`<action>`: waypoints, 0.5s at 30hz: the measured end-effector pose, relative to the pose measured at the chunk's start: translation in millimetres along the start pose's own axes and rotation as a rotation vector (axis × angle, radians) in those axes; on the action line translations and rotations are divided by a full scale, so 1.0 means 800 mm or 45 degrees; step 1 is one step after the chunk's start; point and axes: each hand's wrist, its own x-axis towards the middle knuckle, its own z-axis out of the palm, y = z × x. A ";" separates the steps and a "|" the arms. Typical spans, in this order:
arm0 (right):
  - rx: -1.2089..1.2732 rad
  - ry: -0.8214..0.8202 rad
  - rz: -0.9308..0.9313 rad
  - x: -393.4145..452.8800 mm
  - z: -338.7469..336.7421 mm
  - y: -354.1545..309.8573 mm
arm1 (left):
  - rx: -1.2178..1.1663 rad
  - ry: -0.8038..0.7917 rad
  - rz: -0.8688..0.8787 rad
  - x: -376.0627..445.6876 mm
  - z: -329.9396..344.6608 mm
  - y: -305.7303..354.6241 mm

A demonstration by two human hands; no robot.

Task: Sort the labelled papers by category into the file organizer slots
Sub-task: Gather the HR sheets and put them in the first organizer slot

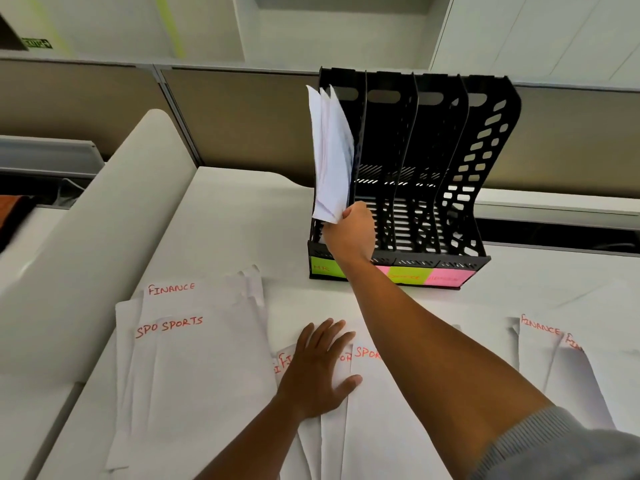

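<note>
White desk (pixel 221 237) strewn with papers (pixel 194 358), beige partition (pixel 242 116) behind, right hand (pixel 349 233) gripping sheets (pixel 330 154) at organizer (pixel 415 174), seemingly leftmost slot, left hand (pixel 318 372) flat, fingers spread.

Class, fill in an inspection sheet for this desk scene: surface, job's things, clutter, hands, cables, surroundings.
Surface: white desk, mostly covered with paper.
Job's things: black file organizer with coloured slot labels; loose labelled papers reading FINANCE and SPORTS; a held sheaf of papers at the leftmost slot.
Clutter: nothing seen.
Hands: right hand has its grip on the sheaf; left hand lies flat on the papers.
Cables: nothing seen.
Surroundings: beige partition, white shelving above.
</note>
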 end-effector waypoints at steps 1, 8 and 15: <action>0.011 0.008 -0.010 -0.002 -0.001 0.001 | -0.005 0.002 0.000 0.000 0.000 0.000; 0.024 0.207 -0.182 -0.019 -0.011 -0.004 | 0.004 0.001 -0.013 0.000 -0.002 0.003; -0.028 0.065 -0.084 -0.011 -0.014 0.002 | -0.001 -0.014 -0.012 0.000 -0.006 0.003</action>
